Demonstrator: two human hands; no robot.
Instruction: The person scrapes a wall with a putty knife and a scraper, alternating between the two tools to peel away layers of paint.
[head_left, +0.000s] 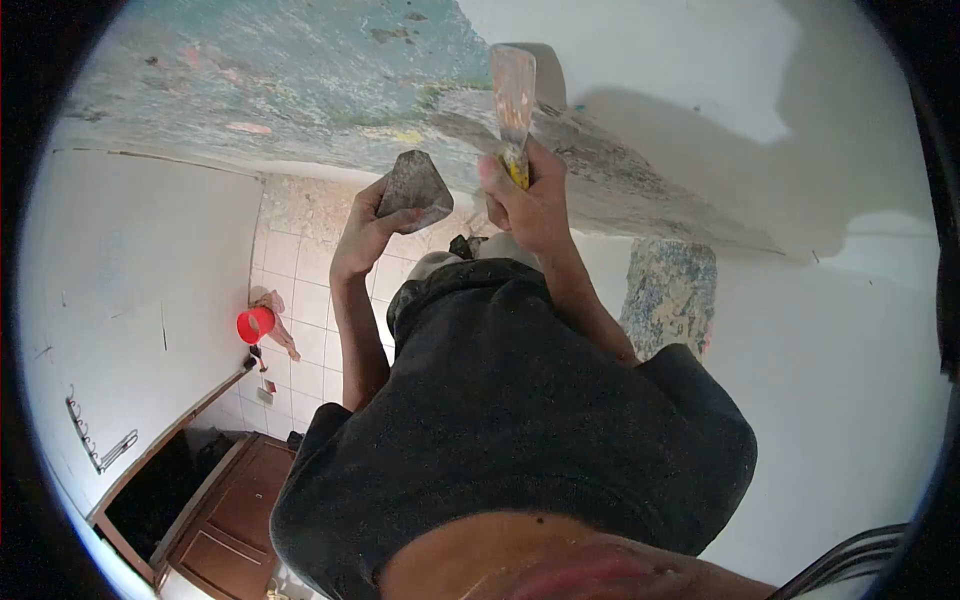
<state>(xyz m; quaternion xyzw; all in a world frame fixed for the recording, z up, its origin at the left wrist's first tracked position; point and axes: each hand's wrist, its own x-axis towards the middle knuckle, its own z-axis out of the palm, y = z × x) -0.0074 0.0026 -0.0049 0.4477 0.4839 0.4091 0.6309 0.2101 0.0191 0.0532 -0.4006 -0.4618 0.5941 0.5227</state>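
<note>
The person's left hand (368, 232) has its grip clamped on the edges of an angular grey piece (415, 188). The right hand (538, 208) has its grip clamped on the yellow handle of a scraper (514, 90), blade directed away from the body, apart from the piece. Beyond: a wall (270, 70), surface rough and patchy. Farther, on the tiled floor (312, 298): a red bucket (256, 325) beside a pink cloth (284, 338)

Two hands, a left hand (368, 232) and a right hand (535, 205); one scraper (513, 95); one grey block (418, 188); one red bucket (255, 324); one wall hook rack (82, 432).
</note>
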